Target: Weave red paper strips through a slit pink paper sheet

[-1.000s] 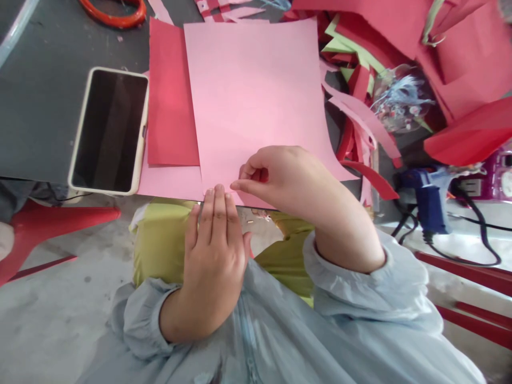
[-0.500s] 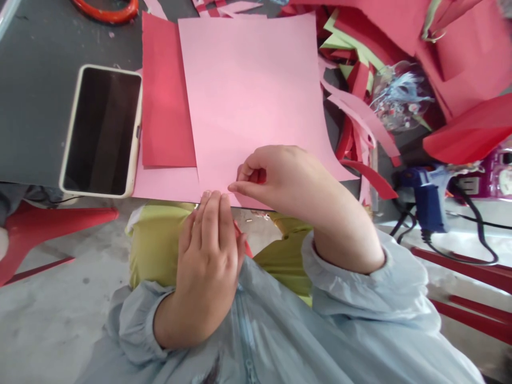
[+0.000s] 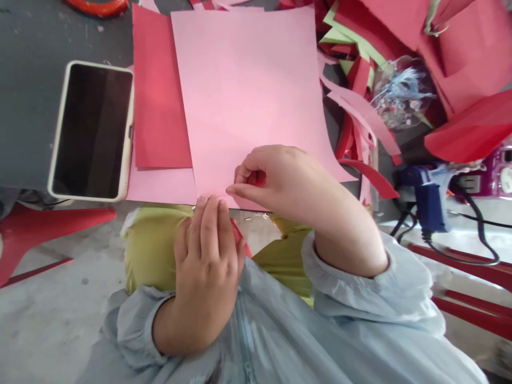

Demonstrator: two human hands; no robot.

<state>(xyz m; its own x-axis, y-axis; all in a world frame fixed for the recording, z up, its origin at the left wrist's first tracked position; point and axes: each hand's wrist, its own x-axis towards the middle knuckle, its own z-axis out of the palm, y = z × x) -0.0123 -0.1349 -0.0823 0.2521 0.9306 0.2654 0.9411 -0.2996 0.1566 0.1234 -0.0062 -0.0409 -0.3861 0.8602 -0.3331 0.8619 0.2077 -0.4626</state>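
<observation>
Head view. Left hand (image 3: 206, 272): palm down, fingers nearly straight — the middle three close together, the little finger slightly apart, thumb alongside. Its fingertips touch the near edge of a smooth, light-pink, roughly rectangular paper sheet (image 3: 248, 80). Right hand (image 3: 276, 170): fingers curled, thumb and index tips close together over the same sheet, just beside the left fingertips; cannot tell whether they pinch anything.

Pink sheet lies mostly flat at the near edge of a dark-grey flat-topped table (image 3: 28, 69); its right side curves outward to a pointed near corner. Its left side overlaps a red rectangular paper sheet (image 3: 160, 101). Left of that — a pale-rimmed, black-screened rectangular phone (image 3: 92, 130), lying face up.
</observation>
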